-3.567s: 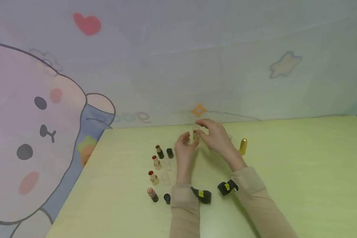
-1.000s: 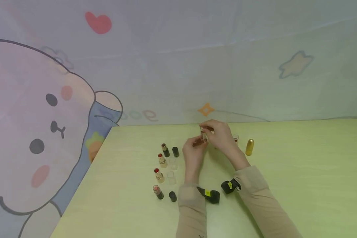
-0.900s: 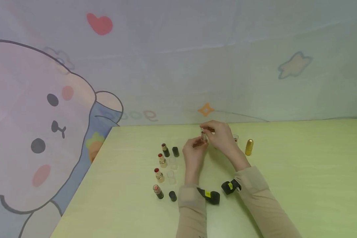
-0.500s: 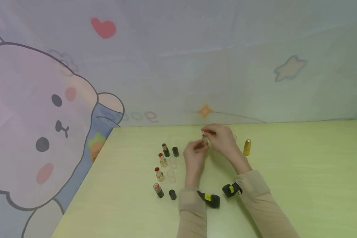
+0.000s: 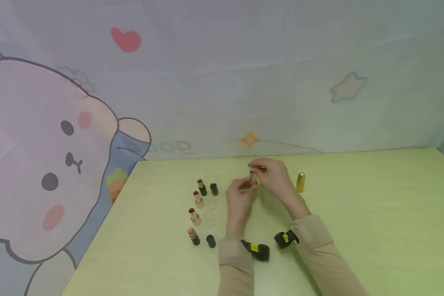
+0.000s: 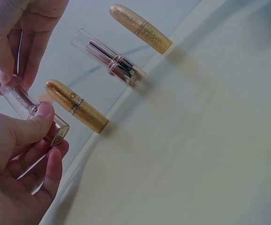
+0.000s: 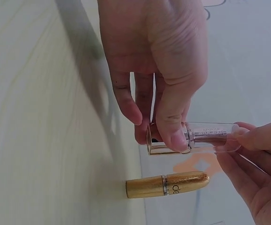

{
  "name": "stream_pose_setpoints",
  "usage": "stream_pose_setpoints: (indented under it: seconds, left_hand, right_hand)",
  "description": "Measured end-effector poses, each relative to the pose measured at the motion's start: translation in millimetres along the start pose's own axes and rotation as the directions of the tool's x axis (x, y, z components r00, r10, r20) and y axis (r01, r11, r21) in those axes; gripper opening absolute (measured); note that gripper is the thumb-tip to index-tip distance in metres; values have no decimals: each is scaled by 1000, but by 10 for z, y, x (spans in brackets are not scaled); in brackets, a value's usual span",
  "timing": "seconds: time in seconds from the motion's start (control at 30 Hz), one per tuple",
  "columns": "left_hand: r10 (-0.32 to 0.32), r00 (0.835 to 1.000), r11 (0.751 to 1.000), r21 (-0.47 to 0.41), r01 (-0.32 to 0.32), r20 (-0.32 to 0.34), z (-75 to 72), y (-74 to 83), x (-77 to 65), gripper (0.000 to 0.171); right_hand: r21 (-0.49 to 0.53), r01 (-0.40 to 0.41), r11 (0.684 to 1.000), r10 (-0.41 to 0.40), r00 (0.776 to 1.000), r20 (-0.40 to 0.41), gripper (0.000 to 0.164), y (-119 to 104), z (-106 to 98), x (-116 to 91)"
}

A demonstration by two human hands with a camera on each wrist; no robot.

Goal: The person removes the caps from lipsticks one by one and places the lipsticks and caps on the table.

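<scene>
Both hands are on one lipstick point(image 7: 210, 132) with a clear cap and a shiny rose-gold base. My left hand point(image 5: 240, 199) grips the base between thumb and fingers. From above, my right hand point(image 5: 275, 179) pinches the top of the clear cap, seen best in the right wrist view. The brownish inner tube shows through the cap, which is on the base. Just behind the hands stands a gold bullet-shaped lipstick point(image 6: 76, 107), mostly hidden by my right hand in the head view. Farther right are a clear-capped rose-gold lipstick point(image 6: 114, 61) and another gold lipstick point(image 5: 300, 182).
To the left stand several uncapped lipsticks, among them a pink one point(image 5: 193, 236) and a red one point(image 5: 194, 216). Beside them are a black cap point(image 5: 211, 241), another black cap point(image 5: 214, 189) and clear caps point(image 5: 209, 219). A printed cloth point(image 5: 214, 90) hangs behind the table.
At first the hands were around the lipstick with fingers spread. The left hand then took the base and the right hand the cap. Over the last second the grip looks the same.
</scene>
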State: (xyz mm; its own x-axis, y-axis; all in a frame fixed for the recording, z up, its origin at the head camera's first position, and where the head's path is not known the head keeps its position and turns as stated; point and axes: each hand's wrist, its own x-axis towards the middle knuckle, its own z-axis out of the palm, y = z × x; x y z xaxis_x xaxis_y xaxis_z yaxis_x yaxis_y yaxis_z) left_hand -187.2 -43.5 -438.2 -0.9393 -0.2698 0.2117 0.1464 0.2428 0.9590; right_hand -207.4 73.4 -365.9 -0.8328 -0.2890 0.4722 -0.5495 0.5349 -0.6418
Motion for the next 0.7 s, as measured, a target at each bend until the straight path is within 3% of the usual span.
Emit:
stream_pose_setpoints:
  seconds: [0.4,0.7]
  left_hand:
    - [5,1000,1000,-6,-5,14,0,-4,-14,25]
    - [118,993,990,-84,-115,30,-15,47,-17,27]
  right_hand:
    - [14,30,999,-29,1000,-10,20,20,0,-34]
    - [208,-111,972,94,992,89,38,-43,-114,-48]
